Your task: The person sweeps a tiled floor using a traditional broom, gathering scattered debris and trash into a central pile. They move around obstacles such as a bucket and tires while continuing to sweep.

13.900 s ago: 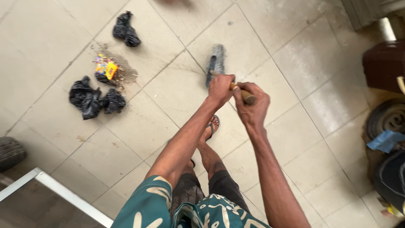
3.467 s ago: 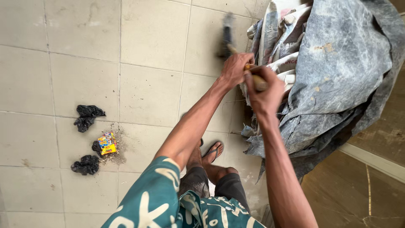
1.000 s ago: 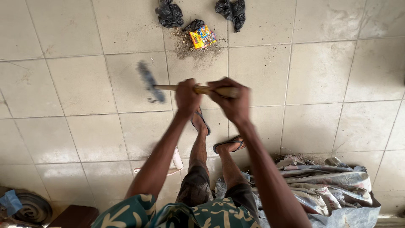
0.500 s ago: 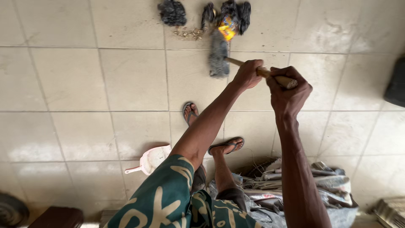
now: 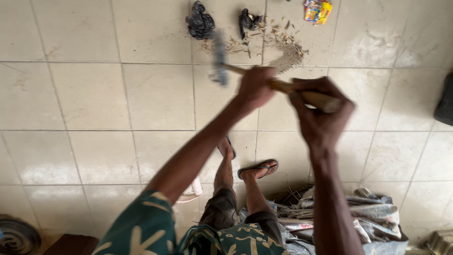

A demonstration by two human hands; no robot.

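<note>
Nearest the camera, a green patterned sleeve (image 5: 141, 226) covers the upper left arm, and below it lie dark shorts and a heap of grey crumpled sheeting (image 5: 358, 222) at the lower right. A white dustpan (image 5: 192, 190) peeks out behind the left forearm. Both feet wear flip-flops (image 5: 258, 168) on the pale tiled floor (image 5: 89, 99).

Further out, the right hand (image 5: 321, 113) is wrapped tightly around the near end of a wooden broom handle (image 5: 302, 93), whose tip juts out just past the knuckles. The left hand (image 5: 255, 87) is closed around the same handle a little further along, close beside the right. From the left hand the handle runs up and to the left to the broom head (image 5: 219, 59), which is blurred and sits well beyond both hands, just short of the litter.

Farthest off, a scatter of dust and wood chips (image 5: 283, 45) is spread over the tiles, with two crumpled black plastic bags (image 5: 200, 21) beside it and a colourful wrapper (image 5: 317, 10) at the top edge.
</note>
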